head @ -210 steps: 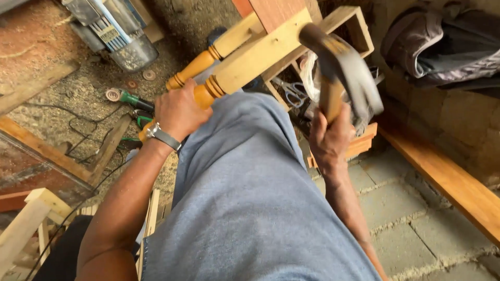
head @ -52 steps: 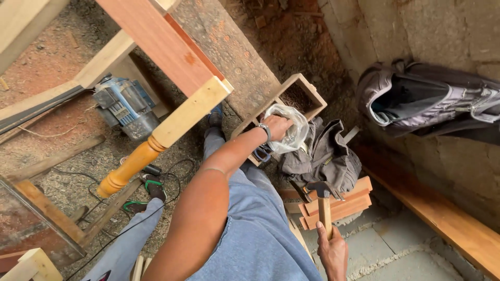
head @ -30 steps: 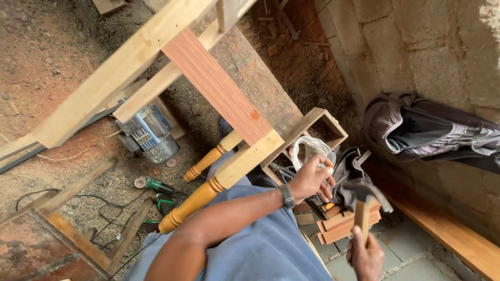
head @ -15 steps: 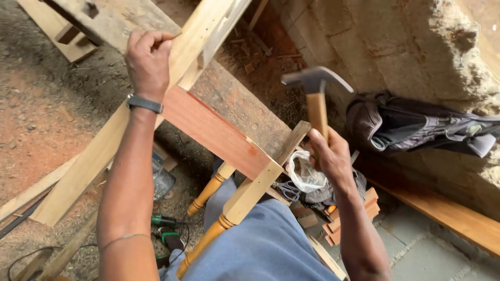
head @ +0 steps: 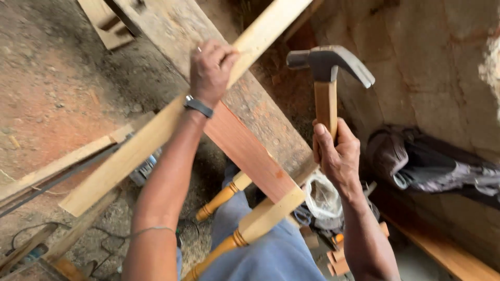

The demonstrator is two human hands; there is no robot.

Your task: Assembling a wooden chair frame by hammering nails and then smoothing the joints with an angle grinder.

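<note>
A claw hammer (head: 329, 65) was held raised in the right hand (head: 337, 153); the left hand (head: 210, 67) gripped a pale batten (head: 156, 132), perhaps pinching a nail; a square blow was needed.

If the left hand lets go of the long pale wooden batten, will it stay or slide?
The pale batten lies tilted across the reddish board, so it would probably slide or tip. It looks stiff and fairly light, since the left hand alone grips it.

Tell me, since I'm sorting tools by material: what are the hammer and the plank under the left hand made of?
Hammer: dark, dull metal head, it seems; pale wooden handle with visible grain. Plank: light, seemingly unfinished sawn wood.
</note>
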